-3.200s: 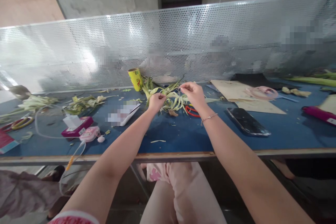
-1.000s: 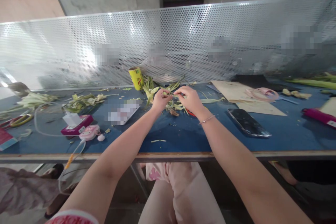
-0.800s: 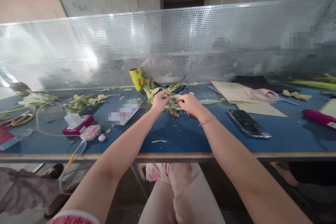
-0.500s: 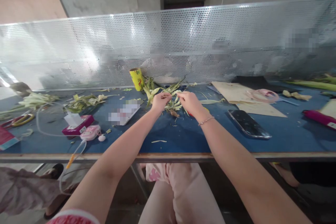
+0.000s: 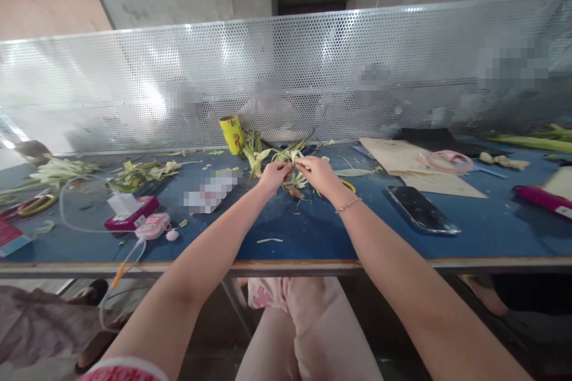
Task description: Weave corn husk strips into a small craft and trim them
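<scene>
A bunch of green leaf strips (image 5: 268,153) lies on the blue table (image 5: 313,226), near its far side. My left hand (image 5: 273,175) is closed in a pinch on strips at the front of the bunch. My right hand (image 5: 318,172) is close beside it, fingers pinched on a pale green strip. The two hands almost touch. A brown stub of the plant (image 5: 295,192) pokes out below them. A yellow roll (image 5: 232,134) stands just left of the bunch.
A black phone (image 5: 420,209) lies right of my hands, with cardboard sheets (image 5: 402,158) and a pink ring (image 5: 447,161) behind it. Left are a pink box (image 5: 131,214), a small pink device (image 5: 153,227) with a cable, and leaf scraps (image 5: 138,172). A perforated metal screen (image 5: 286,71) closes the far edge.
My hands drew together from about a hand's width apart and stay pinched on the strips. Over the last second they shifted slightly while working the leaf between them.
</scene>
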Demonstrator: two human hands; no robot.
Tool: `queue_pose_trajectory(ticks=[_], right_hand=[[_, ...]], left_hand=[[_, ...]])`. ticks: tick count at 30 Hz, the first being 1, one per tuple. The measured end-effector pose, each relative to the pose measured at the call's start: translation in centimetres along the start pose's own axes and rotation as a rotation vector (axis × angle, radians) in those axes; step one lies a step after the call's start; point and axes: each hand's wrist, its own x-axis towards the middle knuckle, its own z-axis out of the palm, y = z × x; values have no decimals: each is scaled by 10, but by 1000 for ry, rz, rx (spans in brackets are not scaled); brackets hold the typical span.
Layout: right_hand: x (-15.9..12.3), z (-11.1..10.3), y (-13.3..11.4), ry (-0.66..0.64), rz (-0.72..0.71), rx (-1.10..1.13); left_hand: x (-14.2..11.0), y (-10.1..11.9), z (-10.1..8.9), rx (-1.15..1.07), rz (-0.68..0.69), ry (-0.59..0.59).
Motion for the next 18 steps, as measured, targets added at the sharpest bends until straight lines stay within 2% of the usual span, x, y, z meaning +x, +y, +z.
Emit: queue_pose_trajectory(ticks=[4, 10, 15, 18], right_hand=[[-1, -2, -1, -17, 2, -18], [0, -1, -4, 34, 35, -25], [1, 0, -6, 79, 129, 68], [0, -2, -9, 109, 115, 127]], left_hand=[[1, -2, 0, 4, 29, -12], [2, -4, 0, -26, 25, -30], [-4, 2, 2, -2, 112, -29], [-8, 7, 3, -26, 127, -39]])
